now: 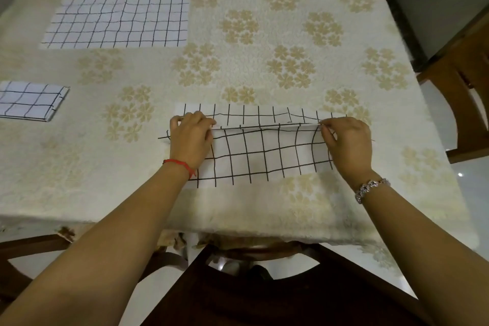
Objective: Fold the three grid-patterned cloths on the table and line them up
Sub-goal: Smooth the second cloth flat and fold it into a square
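Second fold in progress. Risk: the lifted edge of the half-folded grid cloth (264, 151) sags between the grips and runs askew of the far strip, so an uneven release would likely set a crooked fold; dragging could also ruck the floral tablecloth (264, 42). The left hand (190, 135) pinches this edge's left end and the right hand (346, 143) its right end, with the cloth spanning between them. A folded cloth (29, 100) and a flat cloth (119, 17) lie well apart, at left.
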The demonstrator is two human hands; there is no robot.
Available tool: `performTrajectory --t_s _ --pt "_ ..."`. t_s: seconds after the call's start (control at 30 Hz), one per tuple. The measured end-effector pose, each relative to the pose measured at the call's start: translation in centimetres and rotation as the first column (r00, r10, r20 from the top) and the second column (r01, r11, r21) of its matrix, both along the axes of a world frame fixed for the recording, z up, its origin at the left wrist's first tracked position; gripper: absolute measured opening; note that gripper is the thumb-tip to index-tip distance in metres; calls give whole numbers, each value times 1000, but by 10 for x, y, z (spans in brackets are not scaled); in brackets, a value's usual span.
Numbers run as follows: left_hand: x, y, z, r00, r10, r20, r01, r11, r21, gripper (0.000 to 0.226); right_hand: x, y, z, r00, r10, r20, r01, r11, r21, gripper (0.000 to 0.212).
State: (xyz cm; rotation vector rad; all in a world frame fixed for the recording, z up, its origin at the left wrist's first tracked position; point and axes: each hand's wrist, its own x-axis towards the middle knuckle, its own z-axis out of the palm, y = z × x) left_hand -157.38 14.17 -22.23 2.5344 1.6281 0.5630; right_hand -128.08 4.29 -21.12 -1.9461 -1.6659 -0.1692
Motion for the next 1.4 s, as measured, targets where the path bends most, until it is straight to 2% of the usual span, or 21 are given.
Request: performTrajectory --t_s 0.1,0.27,0.33,0.43,0.57,0.73,0.8,0.9,1.03,1.17,1.27,1.4 --pt "-3 4 9 998 62 -35 -61 998 6 17 5 -2 8 999 -32 25 32 999 17 17" --pt "-1 13 29 990 143 0 -143 986 86 17 4 -5 21 984 -149 94 143 987 72 9" --pt "0 17 38 984 180 17 -181 979 94 20 3 -4 27 984 -173 44 171 984 47 15" --pt "5 23 55 972 226 61 -228 973 22 27 1 -1 33 972 -217 -91 215 976 -23 21" --pt "12 28 70 940 271 209 -265 963 -57 29 -3 1 43 959 -244 -147 247 969 2 23" --pt "13 26 75 857 253 449 -252 966 -64 28 -3 -3 51 949 -252 -188 266 962 54 23" --pt "11 21 72 842 256 475 -252 965 -72 30 -4 -5 49 948 -246 -202 269 958 95 23" --pt "6 12 57 859 252 446 -247 966 -69 34 -9 -11 42 941 -229 -249 265 957 121 23" --pt "0 -5 30 879 251 405 -235 968 -90 35 -17 -23 24 930 -223 -294 256 963 79 25" --pt "-6 -25 1 922 283 266 -236 952 -195 37 -22 -39 -1 887 -288 -361 290 956 -52 25" --pt "-10 -40 -20 951 287 115 -251 934 -254 37 -23 -52 -19 887 -308 -345 273 951 -145 24" --pt "-14 -54 -32 955 298 3 -280 898 -340 40 -23 -65 -34 872 -353 -341 262 922 -284 26"
